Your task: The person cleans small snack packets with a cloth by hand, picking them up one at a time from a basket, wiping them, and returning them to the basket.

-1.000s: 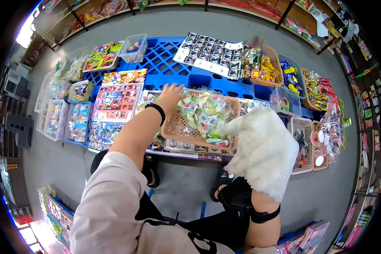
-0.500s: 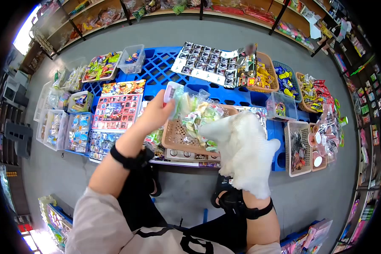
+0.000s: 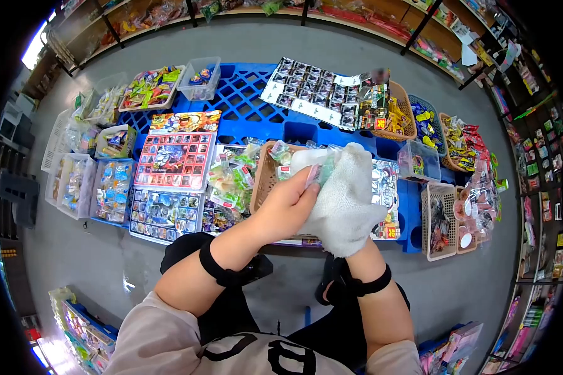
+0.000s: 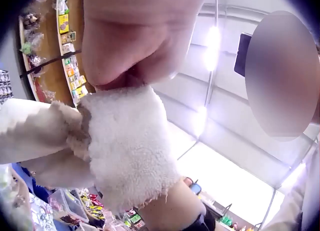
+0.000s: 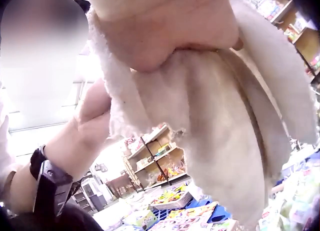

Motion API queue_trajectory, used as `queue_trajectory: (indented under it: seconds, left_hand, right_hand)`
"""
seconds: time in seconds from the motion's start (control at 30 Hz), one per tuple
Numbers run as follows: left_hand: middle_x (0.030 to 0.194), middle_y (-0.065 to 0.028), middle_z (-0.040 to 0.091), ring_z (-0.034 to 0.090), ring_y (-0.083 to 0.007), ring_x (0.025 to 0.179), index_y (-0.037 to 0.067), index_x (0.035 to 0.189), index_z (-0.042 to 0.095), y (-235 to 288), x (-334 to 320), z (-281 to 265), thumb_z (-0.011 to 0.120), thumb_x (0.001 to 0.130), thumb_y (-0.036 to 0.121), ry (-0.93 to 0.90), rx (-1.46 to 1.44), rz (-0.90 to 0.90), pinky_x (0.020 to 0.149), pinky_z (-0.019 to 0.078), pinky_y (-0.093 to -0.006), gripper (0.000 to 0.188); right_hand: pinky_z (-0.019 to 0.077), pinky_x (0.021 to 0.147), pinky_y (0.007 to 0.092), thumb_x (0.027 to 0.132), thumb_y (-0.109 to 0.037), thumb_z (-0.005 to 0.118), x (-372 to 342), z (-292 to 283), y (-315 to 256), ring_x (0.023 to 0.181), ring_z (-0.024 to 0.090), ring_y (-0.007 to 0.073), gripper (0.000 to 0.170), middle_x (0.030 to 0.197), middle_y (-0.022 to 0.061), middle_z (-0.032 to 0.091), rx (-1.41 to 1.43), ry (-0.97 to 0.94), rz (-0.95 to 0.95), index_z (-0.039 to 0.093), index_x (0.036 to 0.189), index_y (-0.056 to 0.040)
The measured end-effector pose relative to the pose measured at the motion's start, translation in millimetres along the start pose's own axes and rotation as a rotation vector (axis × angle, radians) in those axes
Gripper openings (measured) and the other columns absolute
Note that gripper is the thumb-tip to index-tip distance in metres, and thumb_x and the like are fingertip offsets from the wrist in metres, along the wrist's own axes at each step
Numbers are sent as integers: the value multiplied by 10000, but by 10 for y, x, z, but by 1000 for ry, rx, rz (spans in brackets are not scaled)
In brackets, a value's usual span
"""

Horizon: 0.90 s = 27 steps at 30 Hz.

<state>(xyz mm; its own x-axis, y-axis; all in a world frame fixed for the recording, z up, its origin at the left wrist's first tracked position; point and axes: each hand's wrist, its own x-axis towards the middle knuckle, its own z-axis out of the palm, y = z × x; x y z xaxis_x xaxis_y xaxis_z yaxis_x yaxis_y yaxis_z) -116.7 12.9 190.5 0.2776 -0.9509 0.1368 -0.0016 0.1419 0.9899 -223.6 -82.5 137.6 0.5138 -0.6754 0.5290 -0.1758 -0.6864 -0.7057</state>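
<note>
My left hand (image 3: 288, 206) pinches a small clear packet (image 3: 318, 174) with a pink label between thumb and fingers, against a white fluffy cloth (image 3: 347, 203). That cloth covers my right hand (image 5: 170, 35) and is bunched around its hidden fingers. Both hands are together above the right part of a tan basket (image 3: 263, 184), which holds similar clear packets (image 3: 280, 150). More green-and-white packets (image 3: 231, 178) lie just left of the basket. In the left wrist view the cloth (image 4: 130, 141) hangs below my left hand (image 4: 135, 35), whose fingertips are hidden.
A blue pallet-like table (image 3: 247, 103) carries a red card sheet (image 3: 175, 150), a black-and-white packet sheet (image 3: 313, 90), and clear bins (image 3: 200, 78). Snack baskets (image 3: 438, 219) stand along its right side. Shelves (image 3: 350, 22) line the room.
My left hand has lifted a packet out of the basket and moved right to meet the cloth. The cloth-covered right hand has come up slightly and left. More packets now show left of the basket.
</note>
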Motion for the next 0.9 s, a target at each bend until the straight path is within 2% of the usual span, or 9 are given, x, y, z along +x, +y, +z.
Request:
queue_trajectory:
  seconds: [0.13, 0.2, 0.23, 0.3, 0.33, 0.63, 0.73, 0.83, 0.9]
  left_hand:
    - [891, -122, 570, 525, -140, 803, 13, 1143, 442, -82, 55, -159, 371, 871, 71, -154, 128, -28, 719, 424, -277, 287]
    - [869, -130, 575, 534, -146, 778, 27, 1148, 444, -110, 53, -206, 368, 868, 72, -266, 189, -86, 703, 430, -282, 293]
    - [851, -136, 579, 539, -150, 756, 32, 1136, 454, -144, 46, -216, 370, 866, 76, -269, 149, -59, 694, 431, -286, 287]
    - [832, -143, 583, 544, -154, 734, 38, 1125, 463, -194, 41, -238, 371, 863, 80, -267, 109, -35, 686, 432, -290, 281]
    - [819, -147, 586, 545, -165, 711, 34, 1104, 476, -217, 33, -245, 383, 864, 94, -257, -7, -69, 676, 433, -297, 263]
    - [653, -23, 539, 437, -65, 607, 19, 949, 552, -49, 60, -481, 465, 875, 180, -330, 421, -135, 574, 400, -245, 197]
    - [622, -47, 515, 434, -80, 581, 17, 899, 552, -158, 17, -499, 465, 875, 194, -274, 377, -86, 548, 385, -250, 199]
    - [623, -77, 506, 440, -101, 568, 15, 875, 552, -123, 32, -521, 466, 873, 207, -223, 283, -135, 544, 384, -257, 210]
    - [630, -91, 506, 445, -115, 564, 14, 871, 554, -42, 60, -525, 468, 872, 212, -245, 242, -208, 550, 391, -264, 216]
  right_hand:
    - [331, 878, 328, 669, -157, 630, 145, -184, -157, 953, 420, 271, 480, 1042, 129, 443, -314, -265, -131, 427, 1076, -5]
    - [381, 785, 345, 665, -171, 626, 244, -267, -286, 898, 475, 273, 438, 954, 124, 492, 598, -382, 324, 468, 1054, -45]
    - [381, 785, 345, 665, -171, 626, 230, -262, -260, 898, 475, 273, 438, 954, 124, 492, 595, -386, 328, 468, 1054, -45]
    - [398, 753, 337, 671, -206, 623, 170, -212, -166, 866, 494, 259, 409, 966, 115, 503, -368, -448, -353, 491, 1029, -57]
    - [398, 753, 337, 671, -206, 623, 118, -171, -110, 866, 494, 259, 409, 966, 115, 503, -364, -452, -350, 491, 1029, -57]
    - [425, 659, 318, 630, -192, 647, 274, -173, -627, 724, 521, 230, 289, 775, 63, 520, -404, -459, -152, 555, 865, -51]
    - [434, 591, 286, 601, -202, 659, 340, -243, -524, 664, 548, 196, 305, 749, 49, 558, 60, -109, 9, 584, 849, -41]
    - [432, 565, 221, 558, -200, 677, 697, -413, -745, 656, 584, 161, 301, 736, 58, 607, 303, -626, 529, 619, 807, -41]
    - [428, 567, 217, 572, -183, 670, 611, -255, -731, 630, 566, 130, 291, 700, 50, 592, 153, -552, 243, 608, 810, -28]
